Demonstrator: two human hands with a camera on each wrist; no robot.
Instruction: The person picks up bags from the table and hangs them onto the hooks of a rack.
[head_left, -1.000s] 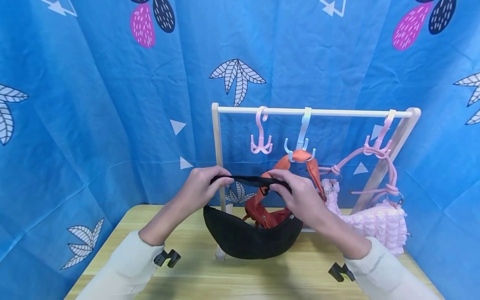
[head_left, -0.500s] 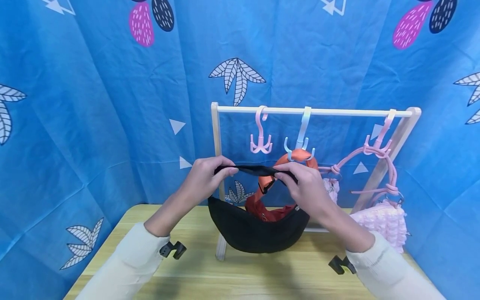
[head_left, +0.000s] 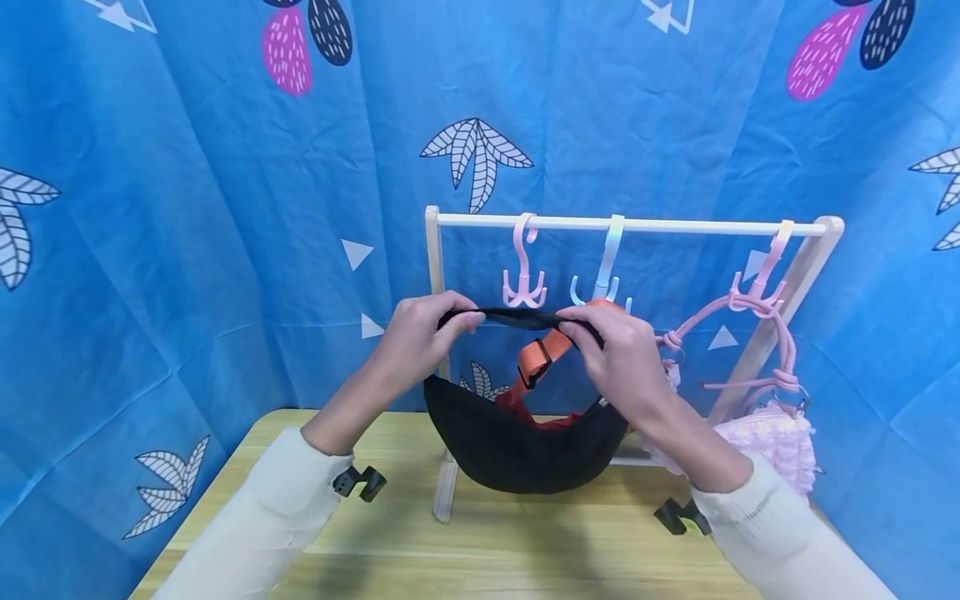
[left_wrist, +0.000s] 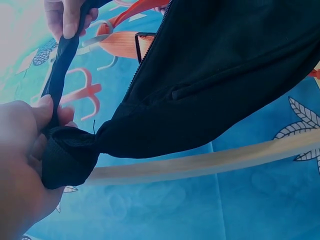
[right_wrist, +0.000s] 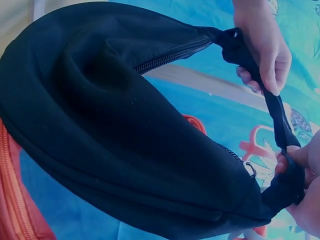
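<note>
A black crescent-shaped shoulder bag [head_left: 528, 450] hangs by its strap from both hands, in front of the rack. My left hand [head_left: 423, 337] pinches the strap [head_left: 519, 317] near its left end, thumb toward the camera. My right hand [head_left: 618, 354] pinches the same strap farther right, leaving a short stretch taut between them. In the right wrist view the bag's zipper [right_wrist: 162, 61] shows along its upper edge. Just above and behind the strap is a pink hook [head_left: 524, 287] with several prongs, carrying nothing.
A wooden rack with a white rail [head_left: 675, 226] stands on the wooden table [head_left: 300, 500]. An orange-red bag [head_left: 536, 358] hangs from a blue hook [head_left: 609, 258], partly hidden by the black bag. A pink ruffled bag [head_left: 776, 442] hangs at right from another pink hook [head_left: 765, 279].
Both hands have raised the black bag and carried it slightly right, bringing the strap up close to the left pink hook. The bag now covers more of the orange-red one.
</note>
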